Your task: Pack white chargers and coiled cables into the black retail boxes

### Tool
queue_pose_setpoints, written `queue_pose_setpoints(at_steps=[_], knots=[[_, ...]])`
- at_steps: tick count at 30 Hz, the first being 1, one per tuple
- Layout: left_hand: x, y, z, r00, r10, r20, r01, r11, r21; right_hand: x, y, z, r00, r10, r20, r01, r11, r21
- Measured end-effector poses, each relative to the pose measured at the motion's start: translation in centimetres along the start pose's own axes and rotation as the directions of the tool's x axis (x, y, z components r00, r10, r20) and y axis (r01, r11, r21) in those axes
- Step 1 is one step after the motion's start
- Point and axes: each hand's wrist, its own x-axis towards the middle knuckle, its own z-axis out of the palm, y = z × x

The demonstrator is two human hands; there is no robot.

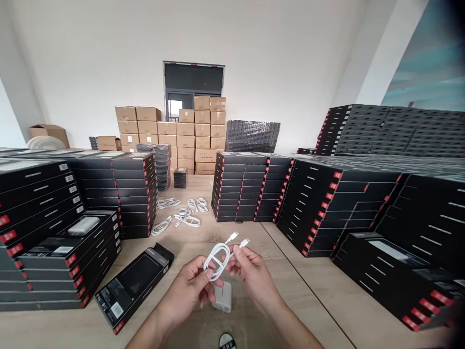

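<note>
While your left hand (pixel 191 283) and right hand (pixel 256 276) pinch the cable (pixel 219 263), fingers closed, line the plugs (pixel 245 242) up neatly toward two o'clock.

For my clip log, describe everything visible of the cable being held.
The white cable, smooth and plastic-looking, is coiled in a loop with a strand crossing its middle. Its two plugs lie side by side, narrow-tipped, pointing up and rightward. The left hand grips the coil, the right hand the end nearer it.
</note>
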Motion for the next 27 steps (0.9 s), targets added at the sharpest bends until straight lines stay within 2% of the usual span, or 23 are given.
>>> queue_pose_setpoints(at_steps=[6,9,11,15,17,21,27], knots=[[-0.1,0.0,-0.1,0.999,0.013,0.034,-0.016,0.996,0.084,-0.2,-0.3,0.3,0.999,0.01,-0.041,-0.007,0.998,0.061],[-0.1,-0.2,-0.1,0.999,0.021,0.026,-0.023,0.996,0.088,-0.2,-0.3,0.2,0.999,0.0,-0.04,-0.001,0.999,-0.045],[-0.1,-0.4,0.0,1.0,0.029,-0.011,-0.028,0.997,0.078,-0.1,-0.2,-0.1,0.999,-0.017,-0.032,0.01,0.98,-0.197],[-0.2,-0.7,0.5,0.998,0.007,-0.065,-0.003,0.998,0.059,0.0,-0.2,-0.8,0.997,0.025,0.066,0.016,0.833,-0.554],[-0.2,-0.8,0.8,0.998,0.004,-0.067,0.001,0.998,0.063,-0.1,-0.5,-1.1,0.988,0.08,0.135,0.031,0.745,-0.667],[-0.3,-0.6,1.2,0.998,0.017,-0.068,-0.015,0.999,0.038,-0.8,-1.6,-1.0,0.953,0.146,0.267,0.104,0.667,-0.738],[-0.1,-1.0,1.4,0.994,-0.019,-0.11,0.008,0.995,-0.099,-1.5,-2.4,-0.7,0.936,0.141,0.323,0.176,0.606,-0.775]])
